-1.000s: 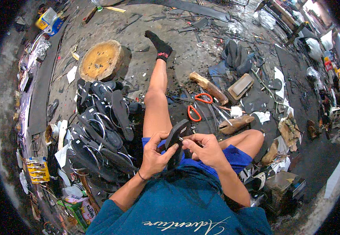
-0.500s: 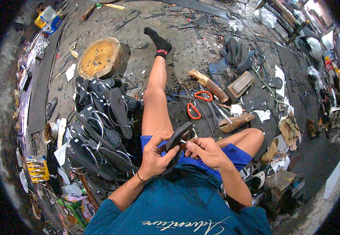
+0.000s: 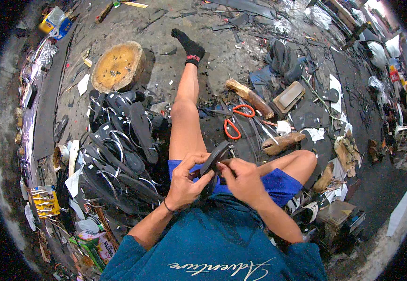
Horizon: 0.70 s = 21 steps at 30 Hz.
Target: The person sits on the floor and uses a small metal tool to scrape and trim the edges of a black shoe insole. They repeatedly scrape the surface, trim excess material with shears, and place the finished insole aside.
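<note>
Gripping a black rubber sandal sole (image 3: 213, 161) from the left edge, the left hand (image 3: 184, 180) curls fingers and thumb tight around it above the lap. The right hand (image 3: 242, 178) pinches closed on the sole's near edge. The sole is flat, matte and slightly curved. A heap of black sandals (image 3: 119, 150) lies just left; orange-handled scissors (image 3: 236, 122) rest on the gritty floor ahead.
</note>
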{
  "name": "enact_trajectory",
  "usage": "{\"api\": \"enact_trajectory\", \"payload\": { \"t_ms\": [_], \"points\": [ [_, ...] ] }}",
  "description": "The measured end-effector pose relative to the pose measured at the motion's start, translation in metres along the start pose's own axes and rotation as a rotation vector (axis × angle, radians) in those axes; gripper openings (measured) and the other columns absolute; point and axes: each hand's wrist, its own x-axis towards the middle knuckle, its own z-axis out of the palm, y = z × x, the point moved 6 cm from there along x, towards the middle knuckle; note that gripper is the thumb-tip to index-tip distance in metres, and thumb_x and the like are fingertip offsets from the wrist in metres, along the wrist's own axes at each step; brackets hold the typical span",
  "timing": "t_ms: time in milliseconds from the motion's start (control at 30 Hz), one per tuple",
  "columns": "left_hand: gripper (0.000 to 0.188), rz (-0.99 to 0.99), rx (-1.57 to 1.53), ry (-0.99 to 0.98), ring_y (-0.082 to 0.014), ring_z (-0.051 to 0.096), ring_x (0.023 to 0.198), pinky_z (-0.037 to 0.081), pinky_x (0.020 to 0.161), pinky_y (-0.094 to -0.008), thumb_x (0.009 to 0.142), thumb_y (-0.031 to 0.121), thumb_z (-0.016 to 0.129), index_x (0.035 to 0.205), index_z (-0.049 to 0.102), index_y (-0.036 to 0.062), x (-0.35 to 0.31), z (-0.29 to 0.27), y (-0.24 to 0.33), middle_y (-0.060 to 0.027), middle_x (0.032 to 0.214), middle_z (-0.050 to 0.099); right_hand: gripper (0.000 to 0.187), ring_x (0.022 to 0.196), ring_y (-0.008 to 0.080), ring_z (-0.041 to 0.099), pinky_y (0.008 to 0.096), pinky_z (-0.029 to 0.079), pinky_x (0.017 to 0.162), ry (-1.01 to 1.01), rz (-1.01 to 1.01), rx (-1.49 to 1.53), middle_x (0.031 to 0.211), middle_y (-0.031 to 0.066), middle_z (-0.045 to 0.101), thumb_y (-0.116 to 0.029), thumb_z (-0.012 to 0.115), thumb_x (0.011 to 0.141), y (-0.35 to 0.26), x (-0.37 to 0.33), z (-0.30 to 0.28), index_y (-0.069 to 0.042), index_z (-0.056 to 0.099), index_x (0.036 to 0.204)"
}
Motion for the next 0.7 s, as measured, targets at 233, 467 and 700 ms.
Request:
{"api": "enact_trajectory", "payload": {
  "t_ms": [233, 467, 700],
  "points": [
    [0.027, 0.018, -0.003, 0.015, -0.0211, 0.066, 0.106, 0.056, 0.081, -0.0307, 0.081, -0.002, 0.074, 0.107, 0.067, 0.0016, -0.003, -0.003, 0.019, -0.0116, 0.114, 0.067, 0.028, 0.074, 0.0173, 0.067, 0.0338, 0.053, 0.07, -0.301, 0.373, 0.611, 0.086, 0.0107, 0.073, -0.025, 0.061, 0.099, 0.017, -0.004, -0.007, 0.002, 0.067, 0.104],
    [0.029, 0.102, 0.029, 0.099, -0.0207, 0.068, 0.104, 0.055, 0.083, -0.0291, 0.078, -0.004, 0.076, 0.106, 0.067, 0.0004, -0.002, -0.009, 0.031, -0.0141, 0.115, 0.069, 0.035, 0.096, 0.0359, 0.063, 0.0441, 0.052, 0.086, 0.022, -0.148, -0.235, 0.101, 0.0202, 0.064, -0.007, 0.061, 0.08, -0.025, -0.01, -0.013, 0.005, 0.061, 0.113],
    [0.028, 0.118, 0.073, 0.091, -0.0214, 0.068, 0.105, 0.056, 0.085, -0.0298, 0.083, -0.005, 0.072, 0.11, 0.065, -0.0018, 0.002, -0.008, 0.018, -0.0172, 0.122, 0.067, 0.032, 0.096, 0.037, 0.062, 0.0444, 0.052, 0.085, 0.097, -0.158, -0.23, 0.102, 0.0225, 0.064, -0.006, 0.059, 0.08, -0.011, 0.002, 0.014, 0.005, 0.062, 0.11]
  ]
}}
